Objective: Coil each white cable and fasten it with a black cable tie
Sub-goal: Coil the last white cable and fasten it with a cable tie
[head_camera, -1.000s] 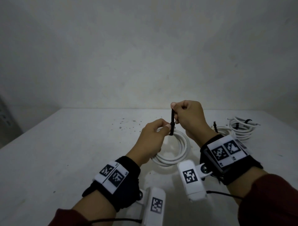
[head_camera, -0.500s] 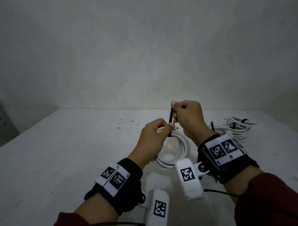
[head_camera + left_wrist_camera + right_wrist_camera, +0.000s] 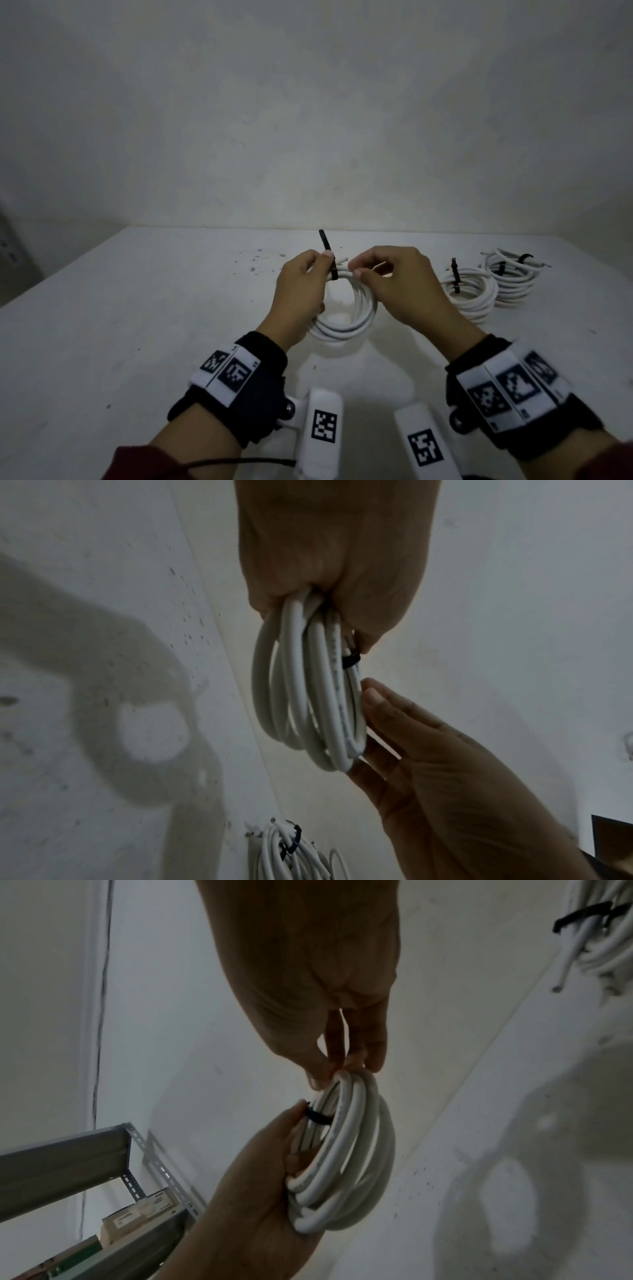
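— Above the white table [image 3: 144,325], what holds the white cable coil [image 3: 346,320]?

— The left hand [image 3: 301,294] grips it, fingers curled round the strands beside the black cable tie [image 3: 328,255], whose tail sticks up.

— And the right hand [image 3: 397,287]?

— Its fingertips [image 3: 342,1066] pinch the coil's far side.

— Anything else?

— Two tied coils lie to the right: the nearer coil [image 3: 471,294], the farther coil [image 3: 513,277].
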